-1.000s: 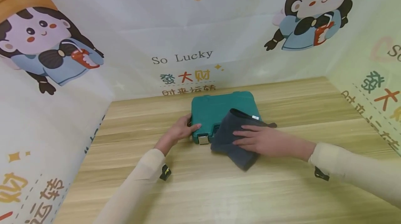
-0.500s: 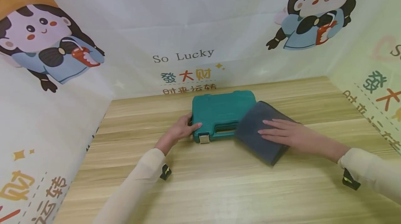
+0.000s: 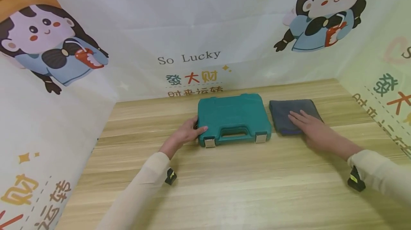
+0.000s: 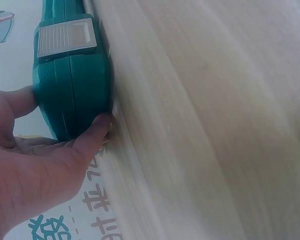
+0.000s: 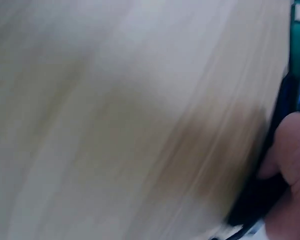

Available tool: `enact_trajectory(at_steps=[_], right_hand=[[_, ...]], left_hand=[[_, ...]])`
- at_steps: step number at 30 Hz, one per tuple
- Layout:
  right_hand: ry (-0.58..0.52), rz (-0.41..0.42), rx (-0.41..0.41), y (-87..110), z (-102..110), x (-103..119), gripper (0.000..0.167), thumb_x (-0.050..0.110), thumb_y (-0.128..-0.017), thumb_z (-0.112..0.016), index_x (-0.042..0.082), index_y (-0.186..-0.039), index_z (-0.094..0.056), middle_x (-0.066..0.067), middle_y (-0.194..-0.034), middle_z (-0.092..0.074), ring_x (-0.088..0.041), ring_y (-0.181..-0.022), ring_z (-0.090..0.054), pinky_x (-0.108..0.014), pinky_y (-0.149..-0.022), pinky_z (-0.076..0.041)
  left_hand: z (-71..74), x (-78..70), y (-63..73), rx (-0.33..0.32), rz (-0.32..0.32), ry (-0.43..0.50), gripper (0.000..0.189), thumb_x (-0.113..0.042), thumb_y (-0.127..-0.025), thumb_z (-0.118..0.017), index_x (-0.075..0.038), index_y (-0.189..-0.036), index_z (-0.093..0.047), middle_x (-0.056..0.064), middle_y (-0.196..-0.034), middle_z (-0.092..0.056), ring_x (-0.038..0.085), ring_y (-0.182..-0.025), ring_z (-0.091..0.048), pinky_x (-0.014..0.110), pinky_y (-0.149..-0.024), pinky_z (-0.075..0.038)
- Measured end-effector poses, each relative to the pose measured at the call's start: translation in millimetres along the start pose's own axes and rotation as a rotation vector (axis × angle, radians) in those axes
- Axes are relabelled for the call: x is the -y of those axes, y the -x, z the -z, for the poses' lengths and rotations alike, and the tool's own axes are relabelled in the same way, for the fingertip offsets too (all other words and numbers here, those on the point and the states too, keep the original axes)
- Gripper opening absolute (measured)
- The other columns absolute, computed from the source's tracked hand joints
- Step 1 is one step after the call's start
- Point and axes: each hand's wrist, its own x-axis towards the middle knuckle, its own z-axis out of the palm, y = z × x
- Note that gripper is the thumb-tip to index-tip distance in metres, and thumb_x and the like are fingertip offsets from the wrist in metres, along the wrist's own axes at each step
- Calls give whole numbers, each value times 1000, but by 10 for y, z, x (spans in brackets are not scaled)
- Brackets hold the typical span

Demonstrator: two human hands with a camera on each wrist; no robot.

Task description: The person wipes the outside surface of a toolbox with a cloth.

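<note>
A teal plastic carry case (image 3: pixel 232 112) with a handle slot and two metal latches lies on the table. My left hand (image 3: pixel 186 131) grips its left end, thumb over the near left corner. The left wrist view shows the case's (image 4: pixel 72 95) end between thumb and fingers, below a ribbed latch. Just right of the case, a folded dark blue-grey cloth (image 3: pixel 279 110) sits under my right hand (image 3: pixel 316 128). My right fingers are spread over its top. In the right wrist view, my thumb (image 5: pixel 290 145) meets the cloth's dark edge.
The wood-grain table (image 3: pixel 205 187) extends toward me. A printed backdrop (image 3: pixel 250 44) with cartoon figures and lettering rises behind the case and along both sides.
My right hand has carried the dark cloth off the case's right side, rightward and back, to beside it. The handle and right latch now show. My left hand has stayed on the case.
</note>
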Motion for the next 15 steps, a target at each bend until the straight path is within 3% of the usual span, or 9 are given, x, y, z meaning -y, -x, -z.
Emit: enact_trajectory(at_steps=[6,15], right_hand=[[0,-151,141,-104,26,147,64,-7,-88,-54,-22,-145,-29,-44,-151,-24,-70,-132,-21,-75,-102,-27],[-78,-153,197,-130,57,74,80,-9,-77,-54,-19,-149,-20,-43,-154,-18,-69,-135,-12,-77,-104,-19]], left_hand=[[-4,-18,6,6,3,30,72,-22,-108,-54,8,-159,-14,26,-161,-25,36,-148,-23,47,-117,-23],[26,1,46,24,-10,56,69,-23,-110,-49,7,-159,-12,25,-162,-23,35,-149,-21,48,-117,-25]])
